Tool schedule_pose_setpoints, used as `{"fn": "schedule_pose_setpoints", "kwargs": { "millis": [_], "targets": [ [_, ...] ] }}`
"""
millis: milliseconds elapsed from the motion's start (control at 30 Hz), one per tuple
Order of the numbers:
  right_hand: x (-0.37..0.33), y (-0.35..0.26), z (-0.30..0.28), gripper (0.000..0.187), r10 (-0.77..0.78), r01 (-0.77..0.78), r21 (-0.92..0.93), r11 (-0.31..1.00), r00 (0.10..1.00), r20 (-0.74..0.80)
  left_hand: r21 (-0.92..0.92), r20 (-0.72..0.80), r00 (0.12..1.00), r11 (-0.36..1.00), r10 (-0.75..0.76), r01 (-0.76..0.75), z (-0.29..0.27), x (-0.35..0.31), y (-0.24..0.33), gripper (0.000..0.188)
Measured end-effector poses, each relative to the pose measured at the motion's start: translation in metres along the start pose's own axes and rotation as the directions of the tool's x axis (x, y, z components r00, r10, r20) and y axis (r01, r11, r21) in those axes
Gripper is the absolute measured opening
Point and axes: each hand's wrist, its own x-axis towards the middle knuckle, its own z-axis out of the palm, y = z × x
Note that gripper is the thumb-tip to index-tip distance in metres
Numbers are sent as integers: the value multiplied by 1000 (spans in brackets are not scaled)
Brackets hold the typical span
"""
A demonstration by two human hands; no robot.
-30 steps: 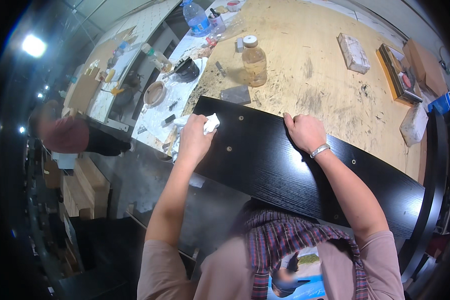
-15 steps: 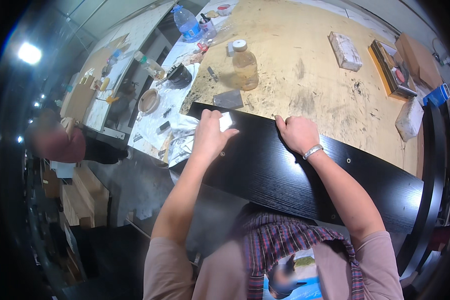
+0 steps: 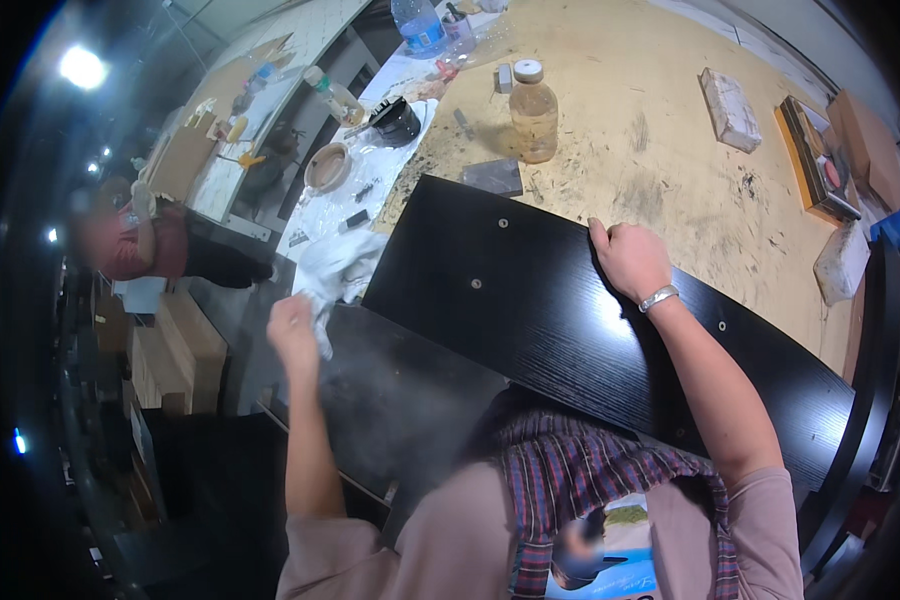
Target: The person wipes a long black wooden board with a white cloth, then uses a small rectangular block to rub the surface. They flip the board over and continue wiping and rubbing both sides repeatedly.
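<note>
A long black wood-grain board [image 3: 540, 310] lies at a slant across the near edge of the table, with small round metal fittings set in its face. My right hand [image 3: 634, 262] is closed over the board's far edge, thumb on the near face. Off the board's left end, my left hand [image 3: 294, 326] grips a crumpled white cloth [image 3: 336, 268]. Part of the cloth hangs below the hand, and part spreads toward the table corner. A grey rectangular block [image 3: 492, 178] rests just beyond the board's far left edge.
On the table stand a bottle of amber liquid [image 3: 534, 118], a black pot [image 3: 396, 124] and a round brown dish [image 3: 327, 167]. White-wrapped blocks [image 3: 730, 110] and an open box [image 3: 812, 160] sit at the right. Another person [image 3: 140, 240] stands at far left.
My left hand has moved left off the board, taking the cloth with it. The right hand keeps its hold on the far edge. The view has shifted slightly.
</note>
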Motion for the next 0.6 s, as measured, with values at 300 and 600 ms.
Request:
{"fn": "schedule_pose_setpoints", "kwargs": {
  "millis": [300, 600],
  "targets": [
    [0, -1, -1, 69, 18, -19, -57, 998, 999, -29, -417, 577, 382, 662, 722, -622, 99, -155, 187, 48],
    [-1, 2, -2, 69, 20, -22, -45, 999, 999, -31, -42, 553, 628, 770, 548, -636, 85, -128, 107, 55]
  ]
}}
